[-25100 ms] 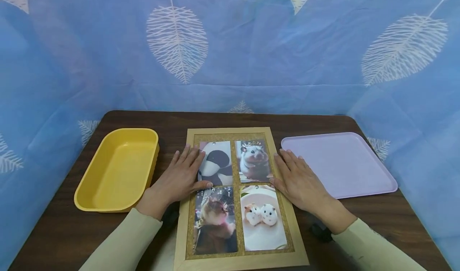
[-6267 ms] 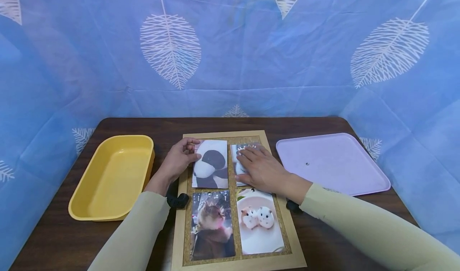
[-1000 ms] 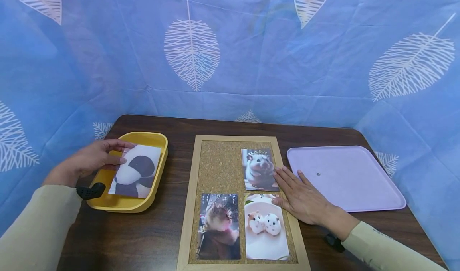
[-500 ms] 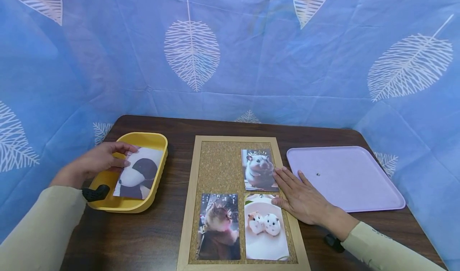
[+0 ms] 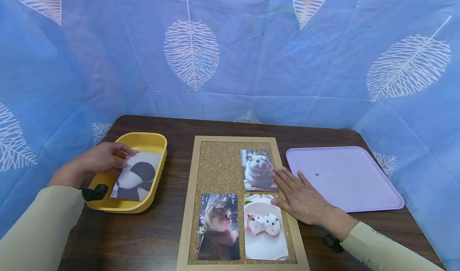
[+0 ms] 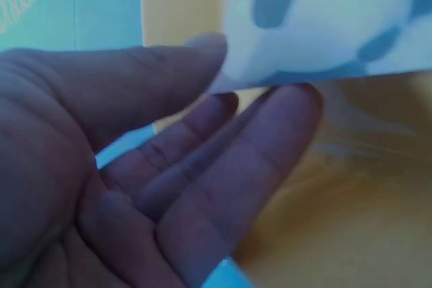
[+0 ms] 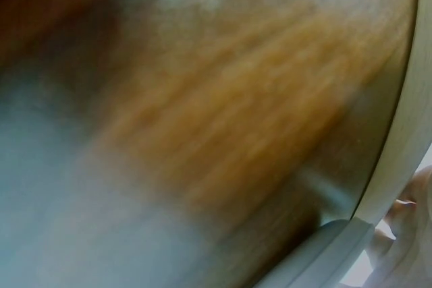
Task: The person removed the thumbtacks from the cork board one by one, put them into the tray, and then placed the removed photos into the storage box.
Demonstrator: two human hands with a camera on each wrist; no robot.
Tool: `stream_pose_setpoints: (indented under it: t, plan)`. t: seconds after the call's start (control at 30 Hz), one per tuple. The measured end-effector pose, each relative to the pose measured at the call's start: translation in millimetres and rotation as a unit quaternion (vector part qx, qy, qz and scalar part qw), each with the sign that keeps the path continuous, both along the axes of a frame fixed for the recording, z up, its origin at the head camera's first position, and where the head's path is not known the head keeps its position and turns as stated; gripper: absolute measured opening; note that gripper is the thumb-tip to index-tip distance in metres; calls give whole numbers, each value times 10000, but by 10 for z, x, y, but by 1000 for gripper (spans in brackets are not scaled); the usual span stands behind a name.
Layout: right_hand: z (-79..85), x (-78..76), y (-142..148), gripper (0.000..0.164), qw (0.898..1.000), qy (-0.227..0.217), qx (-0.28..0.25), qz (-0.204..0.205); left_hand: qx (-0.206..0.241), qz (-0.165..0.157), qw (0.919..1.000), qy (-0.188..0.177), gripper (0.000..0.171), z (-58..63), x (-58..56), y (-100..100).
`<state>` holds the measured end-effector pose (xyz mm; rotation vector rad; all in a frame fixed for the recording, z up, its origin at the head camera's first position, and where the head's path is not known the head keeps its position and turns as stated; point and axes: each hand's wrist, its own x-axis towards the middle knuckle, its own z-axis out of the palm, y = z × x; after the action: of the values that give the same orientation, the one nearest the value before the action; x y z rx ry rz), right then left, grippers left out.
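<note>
In the head view, my left hand (image 5: 104, 158) holds a photo print (image 5: 138, 175) of a black-and-white plush animal by its upper left edge, inside the yellow tub (image 5: 161, 175). The left wrist view has the thumb (image 6: 169, 69) over the print's corner and the fingers (image 6: 266, 136) at its edge. My right hand (image 5: 305, 199) rests with straight fingers on the right side of the wood-framed cork board (image 5: 219, 171). Its fingertips touch the hamster-with-crown photo (image 5: 259, 171). Below are a photo of two small hamsters (image 5: 266, 233) and a dark animal photo (image 5: 218, 231). The right wrist view is blurred.
A lilac tray (image 5: 352, 183) lies to the right of the board, with a small silver pin (image 5: 317, 175) on it. The dark wooden table (image 5: 158, 239) shows between tub and board. A blue leaf-patterned cloth (image 5: 251, 55) hangs behind and at the sides.
The plush-animal photo has gone from the board's upper left into the yellow tub with my left hand. A pin now lies on the lilac tray. Over the last second the photo sinks slightly.
</note>
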<state>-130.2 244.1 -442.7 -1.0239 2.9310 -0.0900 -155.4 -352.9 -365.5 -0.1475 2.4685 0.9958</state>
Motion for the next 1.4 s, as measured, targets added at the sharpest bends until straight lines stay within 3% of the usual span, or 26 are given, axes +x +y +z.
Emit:
stream_pose_setpoints:
  t: [0.27, 0.43, 0.57, 0.77, 0.97, 1.2, 1.4]
  plan:
    - [0, -3, 6, 80, 10000, -14, -51, -1, -539, -42, 9985, -100, 47, 70, -30, 38]
    - [-2, -2, 9, 80, 10000, 12, -32, 7, -458, -176, 9987, 108, 43, 163, 25, 73]
    - [-9, -3, 15, 81, 10000, 67, -36, 40, -500, -357, 9971, 451, 37, 229, 37, 219]
    - [-16, -4, 13, 80, 9998, 89, -153, 45, -724, -511, 9899, 1102, 31, 340, 25, 677]
    - [-11, -5, 23, 78, 9996, 32, -282, -8, -983, -670, 9776, 1734, 20, 351, -25, 1260]
    - [7, -3, 46, 76, 9992, 160, -363, 67, -1044, -836, 9610, 2420, 14, 189, -99, 1830]
    - [19, 8, 58, 77, 9994, 82, -331, 11, -1232, -1090, 9481, 2720, 19, -27, -149, 2306]
